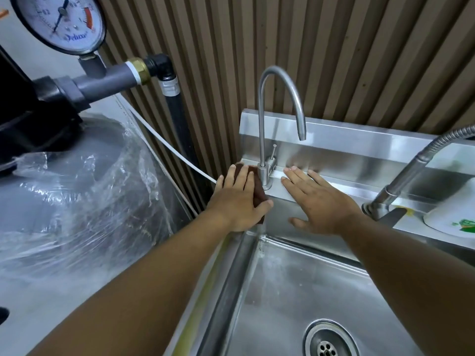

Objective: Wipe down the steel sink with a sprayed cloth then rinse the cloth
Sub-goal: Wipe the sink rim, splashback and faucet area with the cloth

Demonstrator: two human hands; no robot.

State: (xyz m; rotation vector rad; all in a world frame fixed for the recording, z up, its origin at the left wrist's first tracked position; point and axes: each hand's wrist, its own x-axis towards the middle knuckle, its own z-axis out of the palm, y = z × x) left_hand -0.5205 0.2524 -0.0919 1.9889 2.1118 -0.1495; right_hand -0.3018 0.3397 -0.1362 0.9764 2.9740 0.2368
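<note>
The dark brown cloth (259,192) lies on the back left corner of the steel sink (295,278), on the flat ledge just left of the base of the gooseneck faucet (262,111). The left hand (237,201) lies flat on top of it, fingers straight and slightly fanned, pressing it onto the ledge, with the thumb lying along the cloth's right edge; most of the cloth is hidden under the palm. The right hand (318,199) rests palm down on the same ledge on the other side of the faucet, fingers spread and straight, holding nothing, its fingertips reaching the foot of the backsplash (347,150). Below both forearms the basin drops away, with the round drain (327,343) at the bottom. Further right, a second faucet with a flexible metal hose (411,170) rises from the ledge, and a white container with a green label (452,219) stands just beside it. Behind the sink runs a ribbed brown wall panel (334,60). To the left, a thin white tube (174,155) slants down past a black pipe (177,119), near a plastic-wrapped grey tank (77,188), a grey pipe (108,80) and a pressure gauge (61,21).
</note>
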